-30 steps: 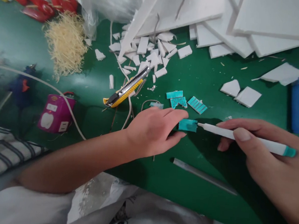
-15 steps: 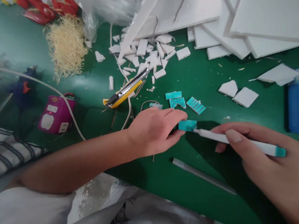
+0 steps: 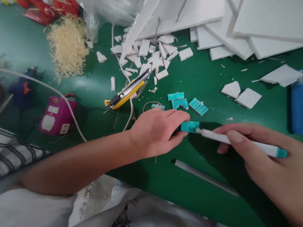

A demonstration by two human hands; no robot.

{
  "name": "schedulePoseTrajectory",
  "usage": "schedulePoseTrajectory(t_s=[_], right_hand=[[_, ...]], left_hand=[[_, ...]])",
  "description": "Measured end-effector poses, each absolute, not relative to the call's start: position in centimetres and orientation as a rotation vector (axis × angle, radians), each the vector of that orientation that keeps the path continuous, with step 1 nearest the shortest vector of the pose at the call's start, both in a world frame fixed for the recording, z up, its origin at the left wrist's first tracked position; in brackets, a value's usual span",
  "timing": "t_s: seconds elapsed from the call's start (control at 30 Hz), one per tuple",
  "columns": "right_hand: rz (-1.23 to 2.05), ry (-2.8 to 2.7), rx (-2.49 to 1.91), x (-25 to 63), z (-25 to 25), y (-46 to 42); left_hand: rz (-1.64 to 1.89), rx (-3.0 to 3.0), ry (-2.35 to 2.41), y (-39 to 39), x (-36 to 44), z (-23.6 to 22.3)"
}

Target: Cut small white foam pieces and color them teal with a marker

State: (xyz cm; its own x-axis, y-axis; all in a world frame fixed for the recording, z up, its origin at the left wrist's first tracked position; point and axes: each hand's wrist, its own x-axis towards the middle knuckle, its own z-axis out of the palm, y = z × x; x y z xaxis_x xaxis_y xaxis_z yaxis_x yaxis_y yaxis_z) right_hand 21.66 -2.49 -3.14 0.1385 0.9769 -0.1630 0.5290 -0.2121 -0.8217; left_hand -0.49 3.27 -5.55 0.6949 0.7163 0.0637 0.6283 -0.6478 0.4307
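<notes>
Between the thumb and fingers of my left hand (image 3: 160,132) is a small teal foam piece (image 3: 190,127), coloured on its upper face. My right hand (image 3: 269,159) grips a white marker (image 3: 252,145) with a teal end cap. The marker's tip touches, or almost touches, the right end of the piece. Just beyond my left fingers lie a plain teal strip (image 3: 176,96), a dotted teal piece (image 3: 180,103) with a notch, and a striped teal piece (image 3: 198,106). A yellow box cutter (image 3: 128,92) rests to their left.
White foam scraps (image 3: 156,57) lie behind the cutter, below large foam sheets (image 3: 281,19). At left are a purple power adapter (image 3: 58,116), a glue gun (image 3: 23,86) and a heap of pale shreds (image 3: 67,46). A grey rod (image 3: 206,178) lies in front; a blue tool (image 3: 298,105) lies right.
My right hand and the marker have shifted slightly left, bringing the tip over the foam piece's right end. My left hand has kept its hold on the piece.
</notes>
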Motion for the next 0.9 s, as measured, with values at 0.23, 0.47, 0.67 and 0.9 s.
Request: schedulePoseTrajectory(t_s=[0.23, 0.47, 0.67, 0.9], right_hand=[[0.946, -1.463, -1.815, 21.73, -3.32, -2.4], [0.929, -1.48, -1.796, 21.99, -3.31, -2.68], [0.938, -1.436, -1.751, 22.03, -3.68, -2.62], [0.992, -1.377, -1.782, 21.61, -3.27, -2.55]], left_hand=[[0.288, 2.513, 1.054, 3.24, -0.4, -5.42], [0.279, 2.519, 1.053, 3.21, -0.46, -5.45], [0.275, 2.511, 1.058, 3.23, -0.37, -5.52], [0.273, 2.501, 1.036, 3.28, -0.56, -5.54]])
